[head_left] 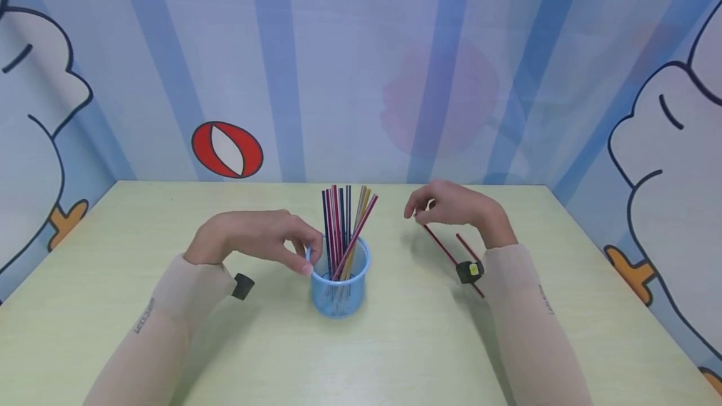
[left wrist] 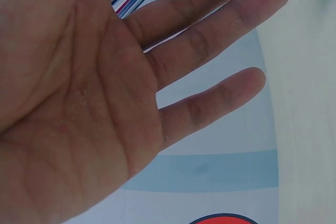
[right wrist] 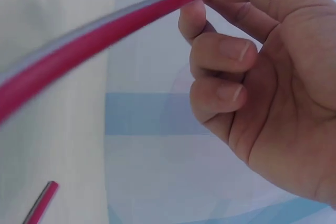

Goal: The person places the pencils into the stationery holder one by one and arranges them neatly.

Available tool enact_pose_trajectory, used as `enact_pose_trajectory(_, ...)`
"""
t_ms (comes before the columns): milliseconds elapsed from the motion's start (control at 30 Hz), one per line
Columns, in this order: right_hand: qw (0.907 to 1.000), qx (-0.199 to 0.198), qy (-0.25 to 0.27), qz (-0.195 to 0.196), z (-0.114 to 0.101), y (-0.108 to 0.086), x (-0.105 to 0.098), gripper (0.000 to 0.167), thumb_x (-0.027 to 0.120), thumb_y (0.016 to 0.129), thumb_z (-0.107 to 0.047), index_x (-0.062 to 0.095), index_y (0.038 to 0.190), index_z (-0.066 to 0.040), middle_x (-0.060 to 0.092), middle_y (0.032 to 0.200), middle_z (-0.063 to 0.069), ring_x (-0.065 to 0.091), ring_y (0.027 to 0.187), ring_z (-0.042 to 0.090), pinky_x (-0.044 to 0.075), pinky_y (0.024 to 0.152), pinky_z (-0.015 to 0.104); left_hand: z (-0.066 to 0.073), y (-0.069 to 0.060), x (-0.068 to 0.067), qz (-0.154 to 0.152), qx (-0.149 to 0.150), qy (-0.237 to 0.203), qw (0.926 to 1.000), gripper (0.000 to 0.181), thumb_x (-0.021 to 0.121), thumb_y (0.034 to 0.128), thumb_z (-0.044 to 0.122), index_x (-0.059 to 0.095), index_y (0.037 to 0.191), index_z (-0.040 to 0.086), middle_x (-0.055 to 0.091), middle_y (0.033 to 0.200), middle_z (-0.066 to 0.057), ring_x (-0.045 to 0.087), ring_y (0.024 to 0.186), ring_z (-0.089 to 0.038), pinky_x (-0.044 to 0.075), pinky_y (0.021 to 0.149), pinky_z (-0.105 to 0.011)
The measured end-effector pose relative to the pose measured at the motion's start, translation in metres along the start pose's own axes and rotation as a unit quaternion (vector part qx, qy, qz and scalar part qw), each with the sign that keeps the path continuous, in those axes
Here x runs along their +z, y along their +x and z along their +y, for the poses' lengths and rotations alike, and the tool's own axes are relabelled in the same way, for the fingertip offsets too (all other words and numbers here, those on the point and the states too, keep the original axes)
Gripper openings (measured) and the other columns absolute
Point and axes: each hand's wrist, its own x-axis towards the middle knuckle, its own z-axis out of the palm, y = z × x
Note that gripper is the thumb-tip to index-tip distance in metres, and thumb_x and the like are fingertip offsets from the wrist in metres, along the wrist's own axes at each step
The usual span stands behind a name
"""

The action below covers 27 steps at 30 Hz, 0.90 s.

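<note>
A light blue cup (head_left: 338, 302) stands upright on the table, holding several thin straws (head_left: 336, 224) in dark blue, red, pink and yellow. At its left side, my left hand (head_left: 265, 237) pinches the rim between thumb and forefinger; the other fingers extend fairly straight in the left wrist view. My right hand (head_left: 454, 202), to the cup's right, pinches one end of a red straw with a grey stripe (right wrist: 100, 40) between thumb and fingertips. That straw slants down toward the forearm. Close by is a second red straw (head_left: 467, 246), partly hidden behind the wrist camera.
The pale table (head_left: 395, 343) ends at a blue striped backdrop (head_left: 350, 80) with cartoon figures and a red-and-white ball printed on it. Small black cameras (head_left: 243, 286) sit at both wrists.
</note>
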Motion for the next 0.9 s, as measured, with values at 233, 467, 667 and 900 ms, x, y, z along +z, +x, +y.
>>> enact_pose_trajectory(233,0.9958,-0.040,0.081,0.015,-0.008,-0.008,-0.009,0.021,0.060,0.096,-0.012,0.072,0.113,-0.016,0.064,0.100,0.005,0.054,0.083,0.022,0.047,0.071,0.034,-0.001,0.001,0.000,0.000,0.005,0.004,1.0000,0.007,0.071,0.0941,0.023,0.064,0.093,0.020,0.063,0.090,0.009,0.066,0.099,-0.013,0.051,0.093,-0.033)
enact_pose_trajectory(467,0.9791,-0.101,0.174,0.033,-0.012,-0.012,-0.012,0.019,0.062,0.096,-0.009,0.070,0.113,-0.009,0.065,0.103,0.011,0.056,0.081,0.024,0.051,0.073,0.034,-0.002,0.001,0.000,0.000,0.008,0.008,0.9999,0.008,0.071,0.0942,0.025,0.064,0.094,0.020,0.063,0.090,0.009,0.065,0.098,-0.011,0.051,0.093,-0.032)
enact_pose_trajectory(667,0.9646,-0.129,0.221,0.064,-0.018,-0.016,-0.015,0.017,0.062,0.096,-0.008,0.070,0.111,-0.006,0.065,0.109,0.009,0.060,0.092,0.023,0.053,0.084,0.034,-0.002,0.001,0.000,-0.001,0.013,0.003,0.9999,0.009,0.071,0.0943,0.024,0.064,0.094,0.019,0.062,0.089,0.009,0.065,0.097,-0.012,0.051,0.093,-0.032)
enact_pose_trajectory(900,0.9342,-0.194,0.285,0.093,-0.019,-0.019,-0.019,0.016,0.059,0.097,-0.002,0.070,0.104,-0.009,0.059,0.086,0.004,0.046,0.066,0.018,0.040,0.061,0.030,-0.003,0.002,0.000,-0.001,0.014,0.002,0.9999,0.008,0.071,0.0940,0.023,0.064,0.094,0.019,0.062,0.089,0.008,0.065,0.097,-0.012,0.052,0.093,-0.032)
